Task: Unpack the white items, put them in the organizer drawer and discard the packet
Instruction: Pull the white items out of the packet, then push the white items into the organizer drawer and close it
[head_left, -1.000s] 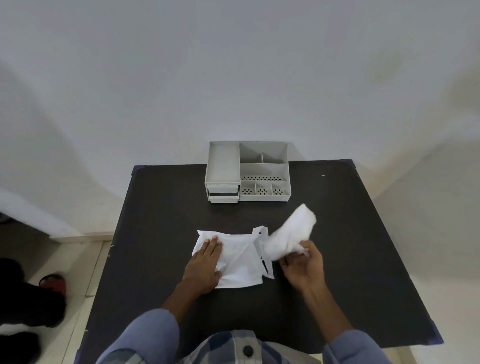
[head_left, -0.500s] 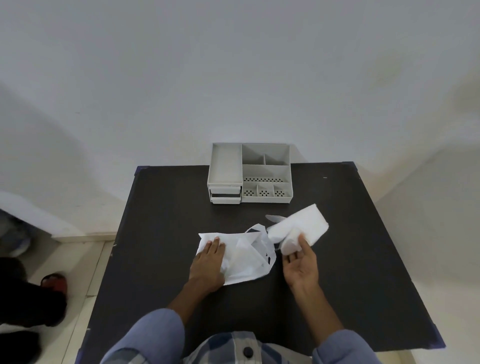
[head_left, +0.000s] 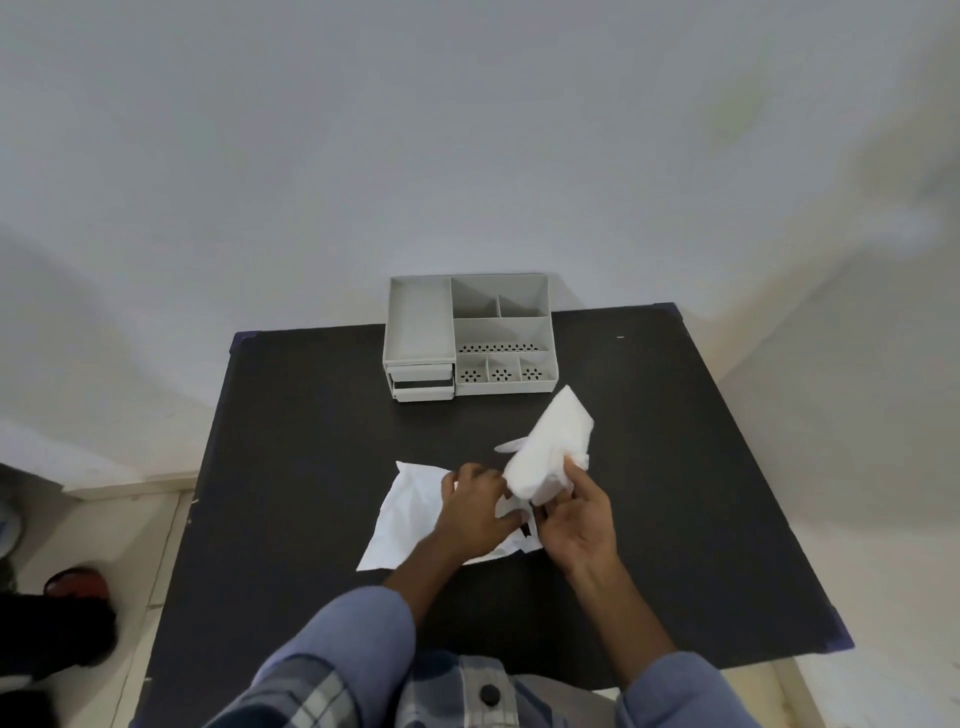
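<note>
A flat white packet (head_left: 410, 512) lies on the black table (head_left: 291, 441). My left hand (head_left: 475, 512) rests on the packet's right part, fingers spread and pressing down. My right hand (head_left: 574, 519) is closed around the lower end of a soft white bundle of items (head_left: 550, 449), held above the table just right of the packet. The bundle points up and to the right, toward the grey organizer (head_left: 467, 338) at the table's far edge. The organizer's lower left drawer (head_left: 423, 387) stands slightly pulled out.
The organizer has a long left tray, open compartments and small perforated cells. Left of the table, on the floor, sits a red and black shoe (head_left: 78, 584) and dark objects. A white wall stands behind the table.
My right hand has drawn the white bundle closer to my left hand and tilted it more upright. My left hand has slid right along the packet toward its opening.
</note>
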